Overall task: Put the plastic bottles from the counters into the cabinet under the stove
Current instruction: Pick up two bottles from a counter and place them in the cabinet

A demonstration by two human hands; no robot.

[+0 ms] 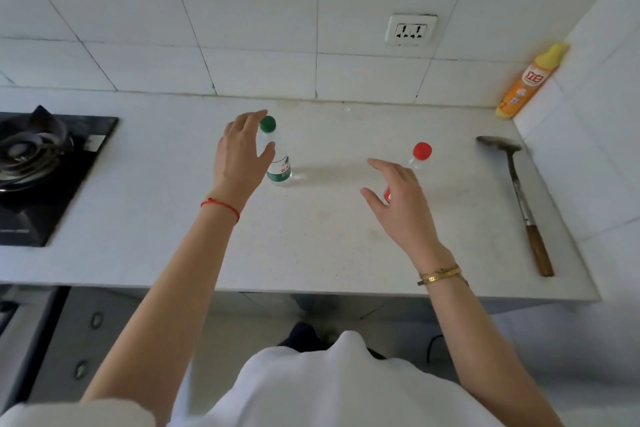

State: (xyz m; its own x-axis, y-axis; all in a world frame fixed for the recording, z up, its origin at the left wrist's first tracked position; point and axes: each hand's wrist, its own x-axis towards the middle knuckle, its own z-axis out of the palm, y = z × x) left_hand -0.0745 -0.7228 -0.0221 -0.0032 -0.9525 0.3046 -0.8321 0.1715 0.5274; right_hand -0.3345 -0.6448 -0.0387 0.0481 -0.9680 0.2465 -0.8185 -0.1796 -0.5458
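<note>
- Nearest: white shirt front and both bare forearms reaching out over the tabletop (311,246) edge; red string on left wrist, gold bangles on right.
- Low left, below tabletop: grey cabinet door (93,340) with round pulls, apparently under the stove (38,163); looks closed, so nothing stowed from this reach yet.
- Step in hand, by judgement: pick-up stage, both hands closing in on one bottle apiece.
- Right hand (398,198): grip open, fingers spread, holding nothing; palm just in front of red-capped bottle (420,158) and covering its lower body. Contact not clear.
- Red-capped bottle: upright, clear plastic, right of middle on tabletop.
- Left hand (240,156): grip open, thumb and fingers cupped either side of green-capped bottle (275,156), not yet wrapped; touching or just short, cannot tell.
- Green-capped bottle: upright, clear with green label, middle of tabletop, well apart from the red one.
- Next move calls for: closing fingers round each body below the cap, lifting straight up, turning left and low, then freeing a hand for the door.
- Far right: long-handled ladle (519,198) lying flat; orange spray bottle (528,80) in back corner, possibly also due for stowing.
- Back wall: white tiles, wall socket (410,29).
</note>
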